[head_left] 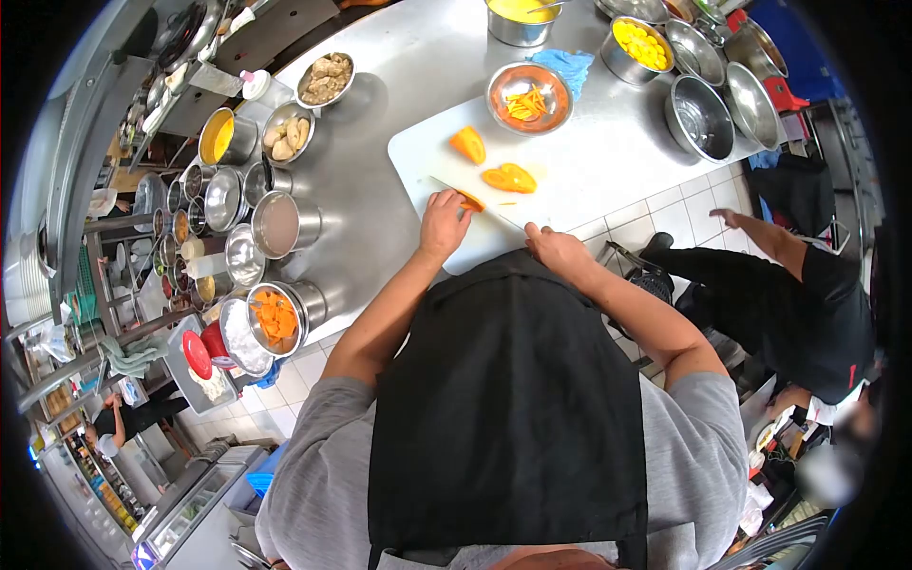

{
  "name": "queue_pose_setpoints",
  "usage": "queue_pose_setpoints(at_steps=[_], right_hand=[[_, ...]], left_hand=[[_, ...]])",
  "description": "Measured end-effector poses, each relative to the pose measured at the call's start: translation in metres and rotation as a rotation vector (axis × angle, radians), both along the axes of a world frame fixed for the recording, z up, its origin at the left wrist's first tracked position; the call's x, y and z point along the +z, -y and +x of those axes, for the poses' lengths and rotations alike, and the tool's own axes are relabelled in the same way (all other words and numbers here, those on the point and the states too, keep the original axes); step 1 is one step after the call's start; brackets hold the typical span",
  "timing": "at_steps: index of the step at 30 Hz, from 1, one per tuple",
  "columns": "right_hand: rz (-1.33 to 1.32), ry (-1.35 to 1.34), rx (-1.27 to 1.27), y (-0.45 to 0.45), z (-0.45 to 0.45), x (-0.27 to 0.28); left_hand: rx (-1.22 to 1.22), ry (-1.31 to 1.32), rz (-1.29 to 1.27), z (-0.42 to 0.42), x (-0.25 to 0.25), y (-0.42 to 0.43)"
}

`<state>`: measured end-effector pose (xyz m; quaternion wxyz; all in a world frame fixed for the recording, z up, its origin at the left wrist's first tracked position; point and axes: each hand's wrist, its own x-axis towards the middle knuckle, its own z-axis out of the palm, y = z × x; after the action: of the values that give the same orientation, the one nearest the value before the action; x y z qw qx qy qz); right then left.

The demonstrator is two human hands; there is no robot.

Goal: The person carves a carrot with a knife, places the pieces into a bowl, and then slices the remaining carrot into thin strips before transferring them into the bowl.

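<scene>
Mid-frame, left hand (445, 226) pinches one orange piece (472, 201); right hand (560, 255), one knife (509, 222). One bowl (560, 87) (strips (525, 104) inside) sits upper centre.

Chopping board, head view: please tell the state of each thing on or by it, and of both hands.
Chopping board: lying flat
Left hand: holding orange piece
Right hand: closed on knife
Knife: gripped, beside orange piece
Orange piece: cut
Loose chunks: cut, unheld
Metal bowl: upright, holding strips
Blue cloth: crumpled
</scene>
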<state>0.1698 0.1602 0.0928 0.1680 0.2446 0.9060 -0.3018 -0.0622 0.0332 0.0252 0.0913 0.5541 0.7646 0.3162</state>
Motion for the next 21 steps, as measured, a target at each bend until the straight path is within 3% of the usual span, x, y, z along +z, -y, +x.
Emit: queue_pose_setpoints(at_steps=[5, 10, 14, 17, 21], right_hand=[[0.062, -0.048, -0.003, 0.0, -0.023, -0.038], [0.167, -0.094, 0.101, 0.003, -0.032, -0.004], [0.14, -0.029, 0.065, 0.006, -0.029, -0.01], [0.158, -0.145, 0.064, 0.004, -0.041, -0.04], [0.183, -0.152, 0.089, 0.006, -0.057, -0.02]], left_hand=[[-0.005, 0.009, -0.021, 0.0, 0.003, 0.001], [-0.005, 0.003, -0.02, -0.001, 0.001, 0.003], [-0.03, -0.006, 0.012, 0.0, 0.004, 0.005], [-0.054, -0.01, 0.059, -0.002, 0.0, 0.006], [-0.047, -0.03, 0.017, -0.007, -0.006, 0.006]])
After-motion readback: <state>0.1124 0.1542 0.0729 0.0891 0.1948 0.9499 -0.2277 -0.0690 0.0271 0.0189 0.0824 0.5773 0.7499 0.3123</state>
